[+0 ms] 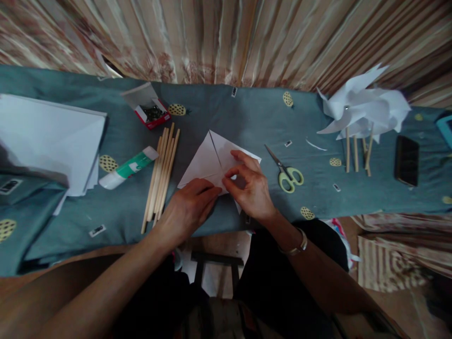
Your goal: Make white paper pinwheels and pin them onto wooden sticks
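Note:
A white square of paper (202, 162) with lines running from its corners toward the middle lies in front of me, turned like a diamond. My left hand (190, 205) has its fingers closed together on the near left part of the sheet. Over the right half, my right hand (250, 189) pinches the paper near its centre between thumb and forefinger, the other fingers loosely curled. The fingertips partly hide the middle and near corner. To the right of the sheet lie scissors (290, 178) with green handles; to its left, several wooden sticks (163, 174).
A glue stick (129, 167) lies left of the sticks, below an opened red box (152, 117) of small metal pieces. Paper sheets (52, 136) are stacked far left. White paper pinwheels (367, 108) on sticks and a phone (407, 160) lie right. A curtain (219, 42) hangs behind.

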A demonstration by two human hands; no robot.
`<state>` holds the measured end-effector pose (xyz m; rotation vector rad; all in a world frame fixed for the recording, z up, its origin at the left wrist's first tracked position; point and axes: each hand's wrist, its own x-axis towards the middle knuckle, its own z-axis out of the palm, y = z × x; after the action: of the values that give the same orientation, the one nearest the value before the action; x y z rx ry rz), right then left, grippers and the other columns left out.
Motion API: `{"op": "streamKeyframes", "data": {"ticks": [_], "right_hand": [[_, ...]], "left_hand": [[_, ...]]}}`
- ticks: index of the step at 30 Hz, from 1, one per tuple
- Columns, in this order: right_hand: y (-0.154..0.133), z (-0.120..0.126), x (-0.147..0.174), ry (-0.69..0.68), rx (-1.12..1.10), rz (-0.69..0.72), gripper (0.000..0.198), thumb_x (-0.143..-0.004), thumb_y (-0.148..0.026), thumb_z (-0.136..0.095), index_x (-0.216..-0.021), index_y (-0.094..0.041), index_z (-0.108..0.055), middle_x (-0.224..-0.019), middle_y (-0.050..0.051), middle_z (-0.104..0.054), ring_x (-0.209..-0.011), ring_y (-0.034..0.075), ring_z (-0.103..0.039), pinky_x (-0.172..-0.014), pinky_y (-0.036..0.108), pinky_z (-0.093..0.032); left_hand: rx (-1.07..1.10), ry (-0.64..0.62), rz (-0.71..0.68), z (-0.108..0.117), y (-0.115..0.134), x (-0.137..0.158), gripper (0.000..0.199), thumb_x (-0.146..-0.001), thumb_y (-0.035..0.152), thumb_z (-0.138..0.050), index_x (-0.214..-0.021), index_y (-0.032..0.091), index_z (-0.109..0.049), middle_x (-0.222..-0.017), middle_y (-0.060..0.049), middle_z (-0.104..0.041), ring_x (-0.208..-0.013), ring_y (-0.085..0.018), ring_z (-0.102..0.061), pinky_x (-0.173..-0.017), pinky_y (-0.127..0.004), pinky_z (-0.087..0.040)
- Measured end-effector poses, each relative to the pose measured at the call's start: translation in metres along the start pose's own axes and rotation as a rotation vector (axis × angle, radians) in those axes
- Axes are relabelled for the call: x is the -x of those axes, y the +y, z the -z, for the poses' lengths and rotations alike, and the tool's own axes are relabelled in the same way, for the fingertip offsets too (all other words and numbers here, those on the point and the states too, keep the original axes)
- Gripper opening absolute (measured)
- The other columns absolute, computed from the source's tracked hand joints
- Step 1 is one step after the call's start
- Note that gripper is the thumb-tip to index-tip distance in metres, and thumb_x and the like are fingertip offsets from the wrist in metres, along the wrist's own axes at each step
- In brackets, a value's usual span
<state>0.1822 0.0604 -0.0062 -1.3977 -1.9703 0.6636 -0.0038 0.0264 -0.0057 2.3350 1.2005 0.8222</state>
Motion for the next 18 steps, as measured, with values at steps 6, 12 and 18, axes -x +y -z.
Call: {"op": "streamKeyframes", "data": {"ticks": [6, 12, 18], "right_hand": [[-0.0009, -0.0001, 0.0016, 0.002, 0.003, 0.012, 0.004, -0.082, -0.017, -0.064, -0.082, -0.019, -0.068, -0.136, 0.012, -0.059, -0.128, 0.027, -0.053, -0.109, 0.047, -0.043], [0.0000, -0.0008, 0.0032, -0.007, 0.025, 0.002, 0.006, -0.084, -0.019, -0.062, -0.083, -0.022, -0.067, -0.137, 0.009, -0.058, -0.127, 0.027, -0.053, -0.109, 0.049, -0.043], [0.0013, -0.0012, 0.0046, -0.002, 0.053, 0.044, 0.008, -0.087, -0.021, -0.061, -0.091, -0.021, -0.069, -0.138, 0.010, -0.058, -0.128, 0.026, -0.052, -0.109, 0.048, -0.044]], "left_hand": [[0.011, -0.019, 0.008, 0.0009, 0.0000, -0.0007, 0.021, -0.096, 0.015, -0.050, -0.102, 0.010, -0.070, -0.093, -0.010, -0.069, -0.084, -0.019, -0.066, -0.075, -0.031, -0.058], [0.007, -0.037, 0.015, 0.0009, -0.0011, -0.0009, 0.022, -0.097, 0.016, -0.049, -0.103, 0.014, -0.070, -0.094, -0.008, -0.070, -0.086, -0.018, -0.067, -0.078, -0.031, -0.058], [-0.006, -0.023, -0.001, 0.0000, -0.0018, -0.0006, 0.022, -0.097, 0.016, -0.049, -0.101, 0.012, -0.070, -0.093, -0.009, -0.070, -0.085, -0.019, -0.067, -0.076, -0.032, -0.058]]}}
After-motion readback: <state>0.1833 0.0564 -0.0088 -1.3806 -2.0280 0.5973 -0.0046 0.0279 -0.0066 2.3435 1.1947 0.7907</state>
